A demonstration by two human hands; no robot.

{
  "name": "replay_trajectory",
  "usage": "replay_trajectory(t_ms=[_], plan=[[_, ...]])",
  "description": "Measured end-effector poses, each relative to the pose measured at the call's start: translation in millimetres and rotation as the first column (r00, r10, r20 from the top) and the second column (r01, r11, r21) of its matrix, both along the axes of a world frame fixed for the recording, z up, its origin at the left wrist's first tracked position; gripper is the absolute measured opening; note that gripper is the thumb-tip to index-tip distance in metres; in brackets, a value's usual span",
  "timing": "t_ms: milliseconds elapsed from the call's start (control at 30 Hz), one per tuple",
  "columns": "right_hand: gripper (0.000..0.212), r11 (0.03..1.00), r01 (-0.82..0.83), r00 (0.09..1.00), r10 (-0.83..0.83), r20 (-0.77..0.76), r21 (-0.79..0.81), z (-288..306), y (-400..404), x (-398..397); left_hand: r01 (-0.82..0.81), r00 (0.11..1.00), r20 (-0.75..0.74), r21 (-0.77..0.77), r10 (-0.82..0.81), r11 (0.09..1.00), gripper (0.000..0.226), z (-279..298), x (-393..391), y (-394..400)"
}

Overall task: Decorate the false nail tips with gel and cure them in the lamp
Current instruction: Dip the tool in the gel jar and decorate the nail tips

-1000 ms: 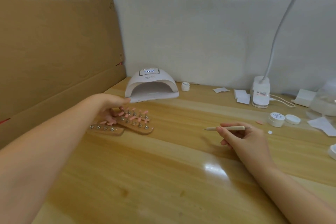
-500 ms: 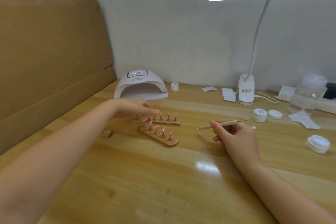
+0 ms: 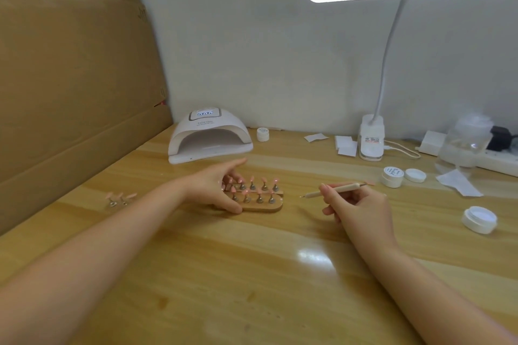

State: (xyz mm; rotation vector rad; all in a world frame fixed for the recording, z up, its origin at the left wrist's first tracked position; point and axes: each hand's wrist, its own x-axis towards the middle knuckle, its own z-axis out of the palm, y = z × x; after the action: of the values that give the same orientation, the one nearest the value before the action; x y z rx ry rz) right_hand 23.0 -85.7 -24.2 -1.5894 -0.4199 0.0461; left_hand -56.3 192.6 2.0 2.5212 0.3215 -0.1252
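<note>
— Holding anything, the two hands low in the frame?

— Yes, both. Right of centre, the right hand [image 3: 357, 204] has its grip pinched round a thin wooden tool [image 3: 333, 190]; the tool lies nearly level, its fine point aimed toward the left of the frame. Left of it, the left hand [image 3: 217, 189] grasps the near end of two wooden holders [image 3: 262, 203], thumb on the near edge, fingers curled over the far side, forefinger stretched out toward the lamp.

— And the nail tips?

— The pink nail tips [image 3: 252, 186] stand on small metal posts along the holders, at the centre of the frame, on the counter [image 3: 252, 274]. The holders lie side by side, touching, with their long axis running left to right across the picture.

— So which way from the tool?

— Directly left of its point, near but apart. The tool's axis lines up almost with the rows, so I judge the right hand is placed to work on the end tips first while the left steadies the holders.

— Farther back?

— The curing lamp [image 3: 208, 138] sits in the upper left part of the counter, mouth open toward the holders, beyond the left hand. An open gel pot [image 3: 392, 176] stands right of the tool.
</note>
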Motion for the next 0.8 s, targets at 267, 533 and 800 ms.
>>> replay_trajectory(t_ms=[267,533,800], plan=[[0.005,0.992,0.120,0.991,-0.118,0.071,-0.035,21.9,-48.6,23.9,0.039,0.997,0.068,-0.096,-0.033,0.995,0.112,-8.1,34.5,-37.2],[0.006,0.965,0.262,0.965,-0.262,0.036,0.000,12.0,-106.9,34.9,0.093,0.989,0.133,-0.181,-0.070,0.979,0.118,-15.6,81.9,-95.3],[0.003,0.967,0.254,0.966,-0.253,0.056,0.002,5.8,-114.5,38.7,0.036,0.975,0.221,-0.163,0.001,0.986,0.116,-20.6,104.0,-137.0]])
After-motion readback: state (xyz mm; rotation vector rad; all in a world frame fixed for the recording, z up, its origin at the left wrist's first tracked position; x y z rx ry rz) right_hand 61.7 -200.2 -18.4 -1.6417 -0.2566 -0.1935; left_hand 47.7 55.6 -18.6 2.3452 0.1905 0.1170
